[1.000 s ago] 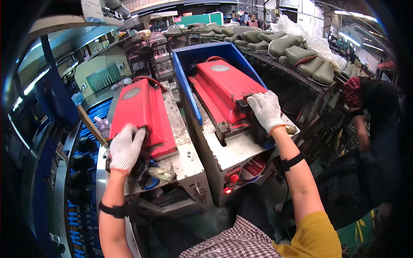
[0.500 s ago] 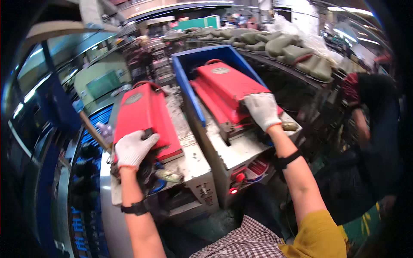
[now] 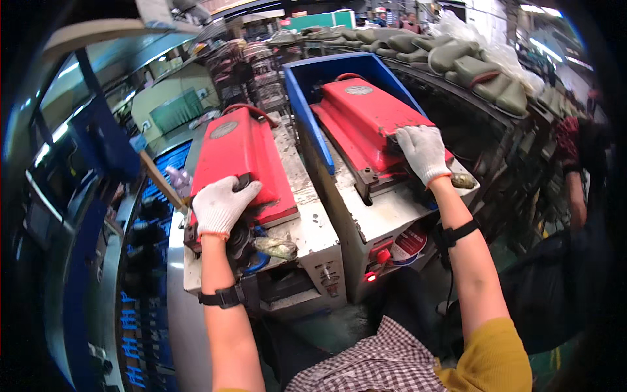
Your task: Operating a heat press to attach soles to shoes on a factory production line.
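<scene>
In the head view, we see a blue box. The right red cover sits partly inside it; the left red cover is on the box's left. Our right hand, in a white glove, bends over its cover's front end, in front of the box. Our left hand does the same. We cannot tell if either grips. Green clogs lie on the box's right.

The right hand is on the right-hand machine, toward its near end. Left of that machine stands a second machine, under the left hand; behind and right of the right-hand machine lie shoes; farther right, a co-worker's arm.
</scene>
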A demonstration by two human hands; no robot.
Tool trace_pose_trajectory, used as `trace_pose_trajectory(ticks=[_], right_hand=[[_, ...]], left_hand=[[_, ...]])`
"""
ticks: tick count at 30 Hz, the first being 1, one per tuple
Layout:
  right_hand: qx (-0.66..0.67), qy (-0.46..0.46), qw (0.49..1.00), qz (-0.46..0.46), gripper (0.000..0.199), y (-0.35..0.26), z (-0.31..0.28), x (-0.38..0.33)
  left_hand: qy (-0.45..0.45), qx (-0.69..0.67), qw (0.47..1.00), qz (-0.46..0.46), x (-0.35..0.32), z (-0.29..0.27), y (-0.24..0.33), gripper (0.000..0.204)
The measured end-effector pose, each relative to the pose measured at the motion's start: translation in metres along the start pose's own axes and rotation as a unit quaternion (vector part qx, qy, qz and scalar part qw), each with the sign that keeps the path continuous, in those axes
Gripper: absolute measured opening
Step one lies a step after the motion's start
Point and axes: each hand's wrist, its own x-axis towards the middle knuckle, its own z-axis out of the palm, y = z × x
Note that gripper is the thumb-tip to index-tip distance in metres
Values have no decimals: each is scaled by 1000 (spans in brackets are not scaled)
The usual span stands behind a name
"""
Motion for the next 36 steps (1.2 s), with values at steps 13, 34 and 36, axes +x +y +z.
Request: trace_pose_trajectory(ticks=[13,34,36], right_hand=[[-16,-7,1000,-7,40,-3,-10,0],[3,16,1000,-8,38,4,4,0],[6,20,1000,-9,38,3,3,0]], left_hand=[[43,-1,999,4,-4,10,0,60],[101,-14,994,25,-6,16,-4,55],[93,14,995,17,-6,17,-5,57]])
